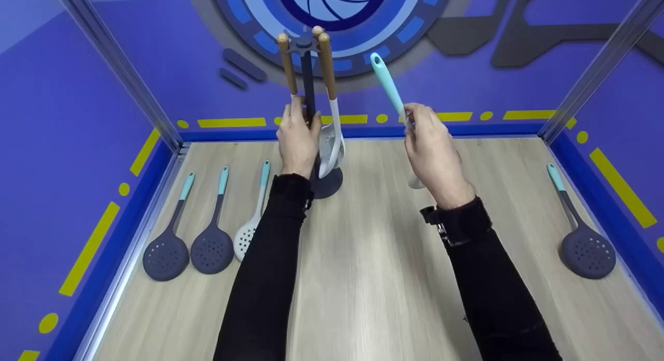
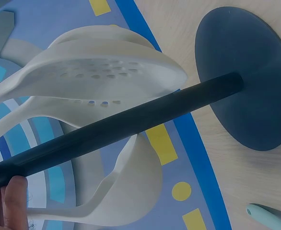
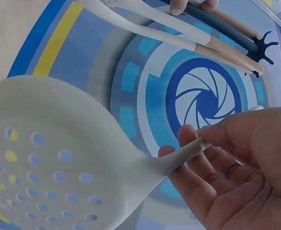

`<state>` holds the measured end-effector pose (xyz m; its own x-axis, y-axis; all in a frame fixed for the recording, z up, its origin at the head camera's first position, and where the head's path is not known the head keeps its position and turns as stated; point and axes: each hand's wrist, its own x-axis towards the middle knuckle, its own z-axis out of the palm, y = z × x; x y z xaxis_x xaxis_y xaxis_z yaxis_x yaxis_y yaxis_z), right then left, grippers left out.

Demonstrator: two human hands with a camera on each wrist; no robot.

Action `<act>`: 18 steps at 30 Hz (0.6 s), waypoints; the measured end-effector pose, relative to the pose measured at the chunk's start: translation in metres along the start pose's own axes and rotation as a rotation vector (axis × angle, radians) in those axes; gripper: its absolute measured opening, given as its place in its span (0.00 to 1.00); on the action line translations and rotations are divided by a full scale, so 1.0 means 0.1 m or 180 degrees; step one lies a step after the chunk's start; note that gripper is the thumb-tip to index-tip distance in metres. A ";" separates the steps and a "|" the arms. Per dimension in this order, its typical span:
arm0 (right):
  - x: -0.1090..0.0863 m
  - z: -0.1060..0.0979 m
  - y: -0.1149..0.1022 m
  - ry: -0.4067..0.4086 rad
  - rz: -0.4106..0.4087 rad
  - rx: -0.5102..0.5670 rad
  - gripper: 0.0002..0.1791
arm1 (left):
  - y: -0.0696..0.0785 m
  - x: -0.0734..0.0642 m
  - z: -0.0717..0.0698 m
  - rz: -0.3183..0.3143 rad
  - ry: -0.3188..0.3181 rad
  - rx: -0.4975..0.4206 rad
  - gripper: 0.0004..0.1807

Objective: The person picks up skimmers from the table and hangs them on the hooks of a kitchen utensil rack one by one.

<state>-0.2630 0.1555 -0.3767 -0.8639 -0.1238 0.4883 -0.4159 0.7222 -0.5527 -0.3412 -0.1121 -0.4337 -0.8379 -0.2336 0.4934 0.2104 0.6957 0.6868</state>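
My left hand (image 1: 299, 138) grips the black pole of a utensil rack (image 1: 329, 185), its fingertips showing round the pole in the left wrist view. From the rack's top hooks hang several white utensils with wooden handles (image 1: 327, 65). One is a ladle (image 2: 135, 187), and a slotted one (image 2: 107, 72) hangs beside it. Right of the rack, my right hand (image 1: 434, 148) pinches the white shaft of a slotted skimmer (image 3: 59, 167). Its mint handle (image 1: 388, 83) points up, and its perforated head hangs below the hand, mostly hidden in the head view.
On the wooden table's left lie two dark skimmers (image 1: 166, 257) (image 1: 211, 249) and a white skimmer (image 1: 246, 236), partly behind my left sleeve. Another dark skimmer (image 1: 588, 252) lies near the right edge. Blue printed panels (image 1: 519, 91) in metal frames wall the table's back and sides.
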 end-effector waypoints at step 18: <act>0.13 0.07 -0.20 -0.0084 -0.0040 -0.0045 0.21 | 0.00 0.00 0.00 -0.0041 0.0002 -0.0006 0.23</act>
<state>-0.2676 0.1351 -0.3637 -0.8659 -0.1509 0.4770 -0.4230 0.7300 -0.5368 -0.3411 -0.1122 -0.4338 -0.8401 -0.2431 0.4849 0.2006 0.6913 0.6942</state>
